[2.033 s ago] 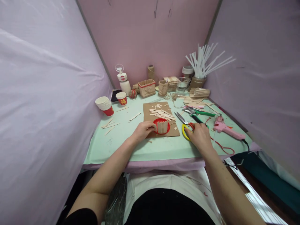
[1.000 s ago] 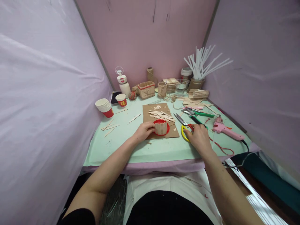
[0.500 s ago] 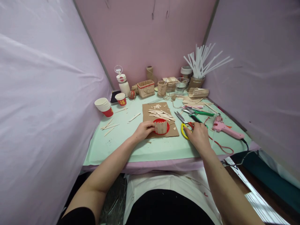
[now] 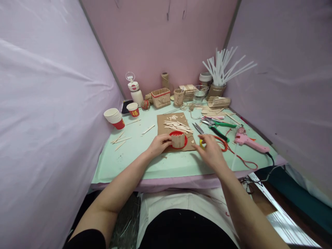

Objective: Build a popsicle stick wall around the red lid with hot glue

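My left hand (image 4: 160, 145) pinches the left edge of a small curved row of wooden stick pieces (image 4: 178, 141). The row stands against a round red piece (image 4: 186, 140); whether the two are joined I cannot tell. Both are on a brown cardboard sheet (image 4: 161, 121). My right hand (image 4: 211, 152) is empty, thumb and fingers apart, just right of the cardboard. Behind its fingers lie scissors (image 4: 224, 143) with red and yellow handles, partly hidden by the hand. Loose wooden sticks (image 4: 178, 127) and small chips (image 4: 173, 118) lie on the cardboard's far part.
At right lie green-handled pruners (image 4: 219, 133) and a pink glue gun (image 4: 250, 142) with its cord. Paper cups (image 4: 114, 118) stand at left. Along the back are a white bottle (image 4: 136, 95), a stick basket (image 4: 161, 98), a water bowl (image 4: 200, 94) and white glue sticks (image 4: 220, 67).
My right hand has let go of the scissors and moved left toward the cardboard, its fingers spread. The left hand keeps its hold on the wooden pieces.
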### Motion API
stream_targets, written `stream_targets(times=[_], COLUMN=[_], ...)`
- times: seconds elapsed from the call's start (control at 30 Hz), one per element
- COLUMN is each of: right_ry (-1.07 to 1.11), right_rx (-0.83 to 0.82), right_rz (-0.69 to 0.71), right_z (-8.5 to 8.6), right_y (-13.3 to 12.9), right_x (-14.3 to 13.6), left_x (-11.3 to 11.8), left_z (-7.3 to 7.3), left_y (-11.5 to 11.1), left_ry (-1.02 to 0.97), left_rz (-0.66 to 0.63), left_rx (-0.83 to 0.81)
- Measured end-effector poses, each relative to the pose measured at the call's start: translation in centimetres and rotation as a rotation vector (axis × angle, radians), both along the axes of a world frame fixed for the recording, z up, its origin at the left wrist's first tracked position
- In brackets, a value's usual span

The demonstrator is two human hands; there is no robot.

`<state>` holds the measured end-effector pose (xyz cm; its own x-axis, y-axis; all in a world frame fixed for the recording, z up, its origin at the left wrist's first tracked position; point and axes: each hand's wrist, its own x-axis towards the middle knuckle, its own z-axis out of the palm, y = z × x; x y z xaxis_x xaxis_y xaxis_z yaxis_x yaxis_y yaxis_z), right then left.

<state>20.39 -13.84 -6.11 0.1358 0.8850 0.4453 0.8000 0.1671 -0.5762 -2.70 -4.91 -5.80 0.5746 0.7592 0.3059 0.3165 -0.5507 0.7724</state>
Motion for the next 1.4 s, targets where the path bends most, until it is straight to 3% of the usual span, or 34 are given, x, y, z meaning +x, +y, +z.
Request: stream_targets(times=[0.07, 0.17, 0.47, 0.9, 1.03, 1.17, 1.3, 1.4], right_ry=[0.117, 0.219, 0.250, 0.285, 0.187, -0.029, -0.309, -0.410], right_rx=[-0.050, -0.103, -0.117, -0.091, -0.035, -0.039, -0.274, -0.473], right_rz=[0.161, 0.230, 0.217, 0.205, 0.124, -0.147, -0.454, -0.543], right_z=[0.0, -0.2, -1.1, -0.7, 0.4, 1.5, 1.4, 0.5], right_y=[0.2, 0.5, 1.0, 0.4, -0.3, -0.9, -1.6, -2.0], right_x=[-1.9, -4.1, -4.8, -4.6, -1.1, 6.2, 13.2, 16.1], left_x=[0.0, 0.1, 0.4, 0.4, 0.4, 0.3, 0.1, 0.1], left_z=[0.0, 0.1, 0.6, 0.5, 0.4, 0.1, -0.2, -0.3], left_y=[0.0, -0.1, -0.3, -0.5, -0.6, -0.4, -0.2, -0.1], left_ry=[0.002, -0.010, -0.013, -0.013, -0.002, 0.010, 0.018, 0.010], left_rz=[0.005, 0.000, -0.025, -0.050, -0.030, -0.023, -0.041, -0.044], left_rx=[0.003, -0.008, -0.021, 0.031, 0.025, 0.019, 0.030, 0.038])
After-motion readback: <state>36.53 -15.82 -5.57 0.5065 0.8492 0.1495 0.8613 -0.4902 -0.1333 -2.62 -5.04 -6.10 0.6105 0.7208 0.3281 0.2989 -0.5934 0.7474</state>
